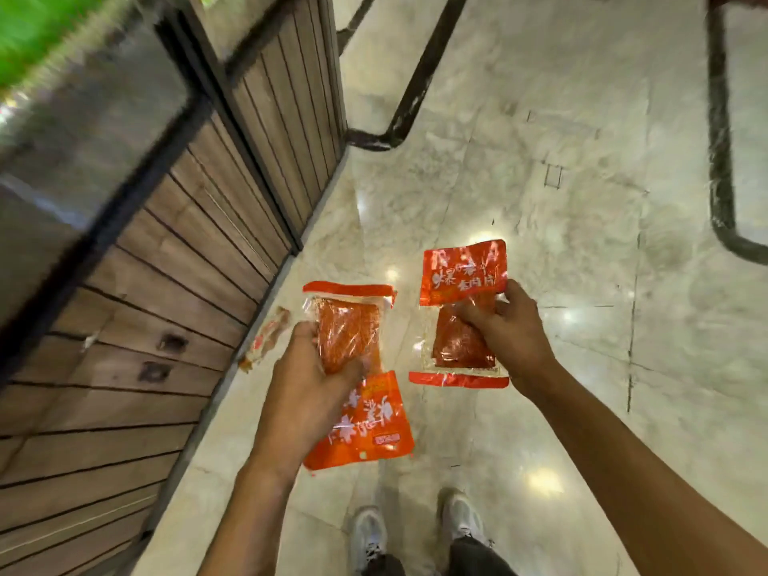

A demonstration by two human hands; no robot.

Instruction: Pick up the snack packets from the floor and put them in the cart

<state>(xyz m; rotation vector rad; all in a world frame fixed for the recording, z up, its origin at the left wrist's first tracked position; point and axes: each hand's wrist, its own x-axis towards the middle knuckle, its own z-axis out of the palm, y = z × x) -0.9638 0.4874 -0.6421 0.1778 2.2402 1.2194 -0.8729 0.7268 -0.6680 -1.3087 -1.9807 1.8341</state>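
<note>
My left hand (307,388) grips an orange-red snack packet (357,367) by its clear middle, lifted above the floor. My right hand (507,326) pinches a second orange-red packet (461,284) of the same kind, its printed end pointing away from me. A third, smaller packet (268,340) lies blurred on the marble floor (540,180) beside the wooden base at the left. No cart is clearly in view.
A wood-slatted display base (166,305) with black framing runs along the left. Black tubular frames (419,76) stand on the floor ahead, and another frame (721,160) curves at the right. My two grey shoes (415,534) show at the bottom.
</note>
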